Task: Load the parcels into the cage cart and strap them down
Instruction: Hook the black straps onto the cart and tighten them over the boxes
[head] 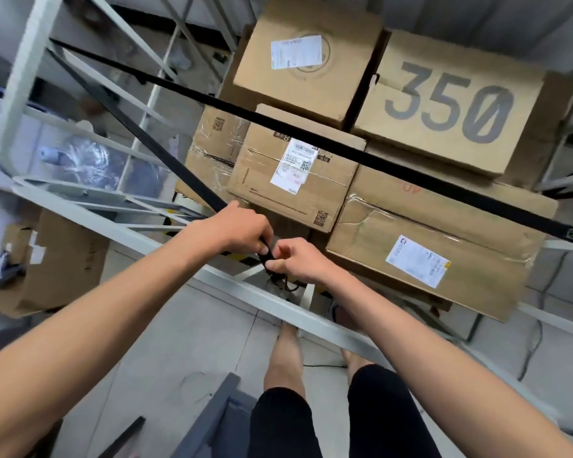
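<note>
Parcels [295, 183] sit stacked far right in the cage cart [262, 297], one black strap [411, 175] across them already. At the near rail, left hand [242, 226] and right hand [298, 262] both pinch the second strap [166, 158]'s end, probably to fasten it.

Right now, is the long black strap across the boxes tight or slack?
Tight: the black strap runs straight above the parcels without sagging.

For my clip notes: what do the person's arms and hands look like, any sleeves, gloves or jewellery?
The left forearm and right forearm are bare, no sleeves in view. The left hand and right hand wear no gloves, and no watch, ring or wristband shows. Black shorts are worn.
</note>
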`<state>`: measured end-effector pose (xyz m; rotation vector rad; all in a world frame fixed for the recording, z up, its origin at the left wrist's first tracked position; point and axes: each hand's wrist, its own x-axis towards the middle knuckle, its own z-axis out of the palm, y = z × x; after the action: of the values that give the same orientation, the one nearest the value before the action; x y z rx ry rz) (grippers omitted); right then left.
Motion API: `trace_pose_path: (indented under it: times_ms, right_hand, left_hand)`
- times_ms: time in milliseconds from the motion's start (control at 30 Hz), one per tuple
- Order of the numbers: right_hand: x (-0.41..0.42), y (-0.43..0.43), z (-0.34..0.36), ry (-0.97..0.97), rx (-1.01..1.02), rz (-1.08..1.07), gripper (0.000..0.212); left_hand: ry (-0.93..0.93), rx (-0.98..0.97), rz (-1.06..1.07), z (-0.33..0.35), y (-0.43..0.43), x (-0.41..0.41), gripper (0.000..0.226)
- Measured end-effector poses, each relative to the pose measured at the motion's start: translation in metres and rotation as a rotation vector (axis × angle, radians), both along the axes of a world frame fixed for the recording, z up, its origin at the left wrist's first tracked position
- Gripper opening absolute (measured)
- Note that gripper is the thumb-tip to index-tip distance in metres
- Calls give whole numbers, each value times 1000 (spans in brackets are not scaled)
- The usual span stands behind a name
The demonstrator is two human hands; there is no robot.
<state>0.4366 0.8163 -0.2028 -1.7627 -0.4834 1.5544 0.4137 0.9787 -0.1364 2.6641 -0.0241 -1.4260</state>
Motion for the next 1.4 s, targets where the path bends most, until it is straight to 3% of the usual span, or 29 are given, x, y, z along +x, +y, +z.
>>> trace_pose_path:
  times_ms: [100,200,433,633,800,900,1000,1100,1267,1400]
  right_hand:
    - [-4,-4,-11,256,-43,-93,31]
    - [-17,-5,-17,289,-86,-100,31]
    - [-13,-24,-17,-66,-171,335,33]
    - [18,-30,-16,-198,-161,257,39]
    - [30,-17,-13,-230,-153,428,35]
    - [27,-17,-17,-245,-128,396,32]
    - [17,-16,-15,-255,-78,351,4]
    - [13,-20,-7,-285,-58,312,20]
    - [25,-45,25,-339,-75,205,21]
    - [31,-68,46,-358,-119,143,22]
  left_hand:
    - [24,8,-3,-4,-6,-3,17]
    - [46,20,-38,-10,-13,-7,20]
    - [103,-51,-24,-33,-47,-23,26]
    - [2,-65,75,-30,-46,5,25]
    - [43,-42,60,-31,-42,7,23]
    - [38,-18,78,-33,-36,2,22]
    - [31,42,68,-35,-31,-7,18]
    - [11,-6,140,-30,-38,-16,15]
    - [-214,-83,215,1,-66,-17,16]
    - [-257,-120,266,22,-93,-15,24]
